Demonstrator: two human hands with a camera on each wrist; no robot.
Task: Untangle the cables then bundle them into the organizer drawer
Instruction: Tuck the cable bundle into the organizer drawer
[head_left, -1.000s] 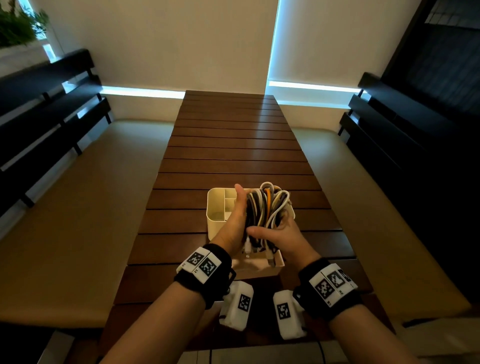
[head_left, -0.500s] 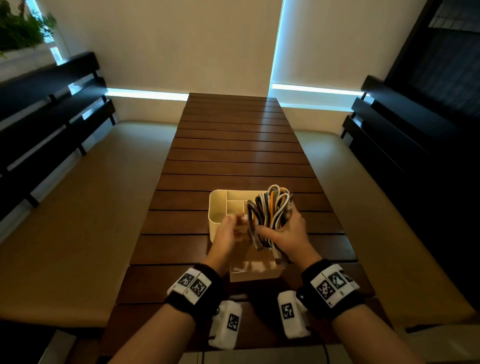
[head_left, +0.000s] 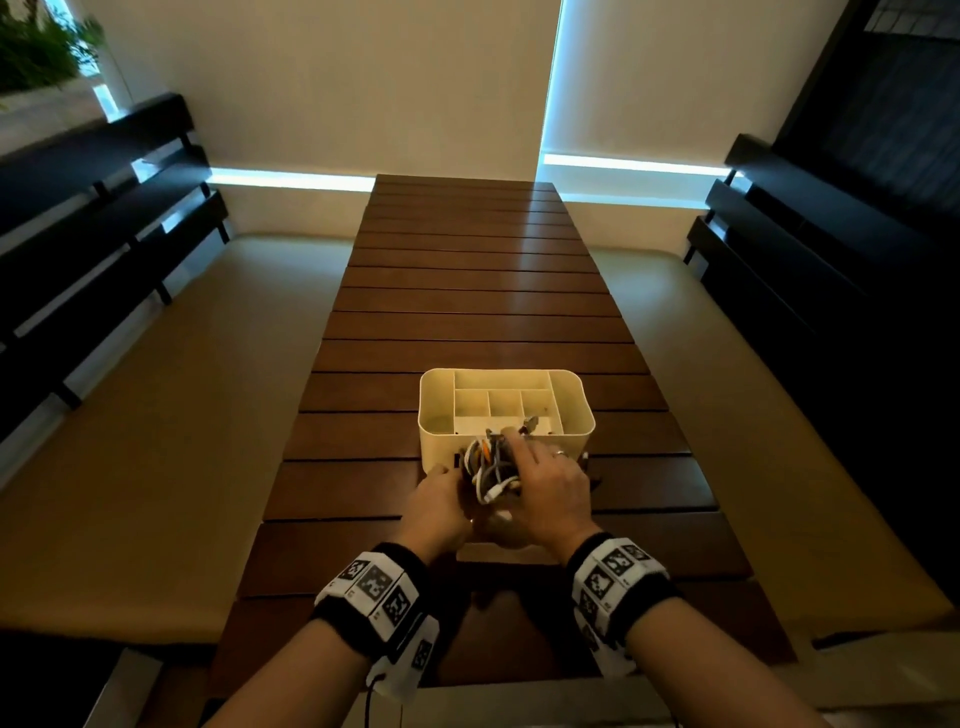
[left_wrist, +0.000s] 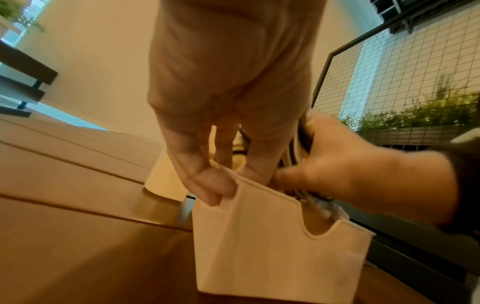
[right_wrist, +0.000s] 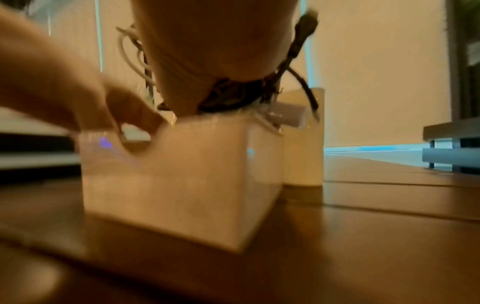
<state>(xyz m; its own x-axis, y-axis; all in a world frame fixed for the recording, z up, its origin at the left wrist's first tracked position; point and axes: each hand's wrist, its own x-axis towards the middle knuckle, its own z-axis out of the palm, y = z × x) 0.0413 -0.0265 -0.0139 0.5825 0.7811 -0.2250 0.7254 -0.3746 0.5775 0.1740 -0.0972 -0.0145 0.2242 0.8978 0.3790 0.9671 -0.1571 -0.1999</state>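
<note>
A white organizer (head_left: 571, 415) with several top compartments stands on the slatted wooden table (head_left: 467, 291). Its drawer (left_wrist: 272, 246) is pulled out toward me. My right hand (head_left: 530, 467) grips the coiled cable bundle (head_left: 491, 465) of white, grey, black and orange cords and holds it down in the drawer's mouth. In the right wrist view the bundle (right_wrist: 233, 96) sits under my palm at the rim of the drawer (right_wrist: 182, 174). My left hand (head_left: 447, 478) pinches the drawer's left wall, seen close in the left wrist view with the thumb (left_wrist: 207, 185) outside it.
Cushioned benches (head_left: 156, 415) with dark slatted backs run along both sides of the table. The far half of the table holds nothing. A plug end (right_wrist: 288, 117) hangs over the drawer's right rim beside the organizer body (right_wrist: 303, 139).
The right hand has brought the bundle down from above the organizer into the drawer's mouth. The left hand has left the bundle and taken the drawer's wall.
</note>
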